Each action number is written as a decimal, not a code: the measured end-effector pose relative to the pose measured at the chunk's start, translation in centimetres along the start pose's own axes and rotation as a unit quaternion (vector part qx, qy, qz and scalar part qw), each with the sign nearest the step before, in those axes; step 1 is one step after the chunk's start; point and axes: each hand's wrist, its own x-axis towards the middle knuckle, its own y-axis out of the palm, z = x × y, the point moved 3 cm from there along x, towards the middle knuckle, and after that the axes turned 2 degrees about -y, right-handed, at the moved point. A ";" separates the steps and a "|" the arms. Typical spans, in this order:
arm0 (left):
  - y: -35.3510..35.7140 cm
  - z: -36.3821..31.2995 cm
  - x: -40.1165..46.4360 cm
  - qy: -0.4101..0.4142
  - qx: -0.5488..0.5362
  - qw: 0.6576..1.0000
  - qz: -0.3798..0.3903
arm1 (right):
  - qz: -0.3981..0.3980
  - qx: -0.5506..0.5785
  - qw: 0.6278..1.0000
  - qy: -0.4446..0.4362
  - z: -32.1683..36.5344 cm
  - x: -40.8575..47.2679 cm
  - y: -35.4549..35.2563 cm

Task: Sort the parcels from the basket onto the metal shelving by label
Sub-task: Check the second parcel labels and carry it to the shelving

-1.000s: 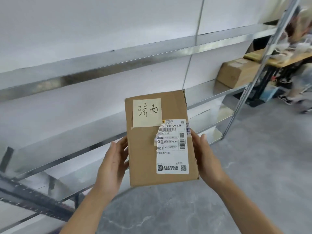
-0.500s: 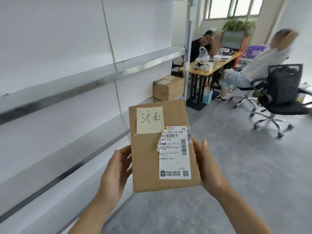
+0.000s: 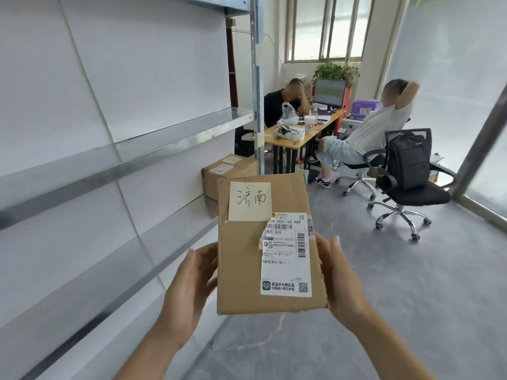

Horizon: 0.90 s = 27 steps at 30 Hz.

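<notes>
Head view shows the left hand [image 3: 189, 283] and right hand [image 3: 341, 278] clasping a cardboard parcel [image 3: 267, 245] by its side edges, held face-up at six o'clock with its yellow note [image 3: 250, 201] readable. She seems to be checking the label; next it needs carrying to the matching bay of the metal shelving [image 3: 153, 149] at nine o'clock, where another box [image 3: 227, 174] already sits.
</notes>
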 end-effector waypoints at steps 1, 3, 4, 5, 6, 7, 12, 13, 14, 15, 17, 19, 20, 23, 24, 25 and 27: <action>0.1 -0.3 1.6 -0.003 -0.001 1.000 0.002 | 0.003 0.000 1.000 -0.001 0.2 1.5 -0.3; 0.3 -0.8 4.8 -0.005 0.001 1.000 0.004 | 0.004 0.007 1.000 -0.002 0.9 4.6 -0.7; 0.3 -0.9 6.3 -0.005 0.003 1.000 0.002 | 0.000 0.009 1.000 -0.001 1.0 6.1 -1.0; 0.4 -1.1 7.7 -0.003 0.001 1.000 0.004 | -0.007 0.005 1.000 -0.001 1.1 7.6 -1.5; 0.5 -1.3 9.1 -0.002 -0.001 1.000 0.005 | -0.016 -0.002 1.000 -0.004 1.1 9.0 -2.1; 0.7 -1.4 10.4 -0.003 -0.004 1.000 0.008 | -0.017 -0.008 1.000 -0.005 1.2 10.4 -2.5; 2.7 -1.6 15.7 -0.003 -0.006 0.999 0.038 | -0.004 -0.014 1.000 -0.010 2.0 16.7 -4.8; 3.1 -1.4 16.8 -0.001 -0.005 1.000 0.031 | 0.002 -0.014 1.000 -0.008 2.1 18.0 -5.4; 3.4 -1.1 17.9 0.003 -0.002 1.000 0.020 | 0.010 -0.013 1.000 -0.007 2.3 19.3 -6.0; 3.9 -0.9 19.1 0.006 0.001 1.000 0.008 | 0.018 -0.012 1.000 -0.006 2.5 20.7 -6.7; 5.0 -0.4 21.3 0.005 0.012 1.000 -0.015 | 0.033 -0.010 0.999 -0.009 2.7 23.6 -8.3; 6.3 0.0 23.3 0.009 0.022 0.999 -0.036 | 0.056 -0.008 0.998 -0.008 3.1 26.3 -9.8; 6.9 0.2 24.2 0.015 0.026 0.998 -0.047 | 0.071 -0.004 0.997 -0.004 3.4 27.7 -10.5; 9.1 0.6 26.6 0.008 0.013 0.996 -0.083 | 0.100 -0.003 0.995 0.009 4.9 31.6 -12.4; 9.7 0.7 27.4 -0.008 0.005 0.996 -0.093 | 0.102 -0.007 0.995 0.008 5.5 32.8 -13.0; 10.4 0.5 28.0 -0.027 -0.004 0.995 -0.101 | 0.107 -0.015 0.994 0.007 6.1 33.9 -13.5; 11.5 0.4 29.3 -0.051 -0.014 0.992 -0.113 | 0.126 -0.027 0.992 -0.004 7.5 35.8 -14.4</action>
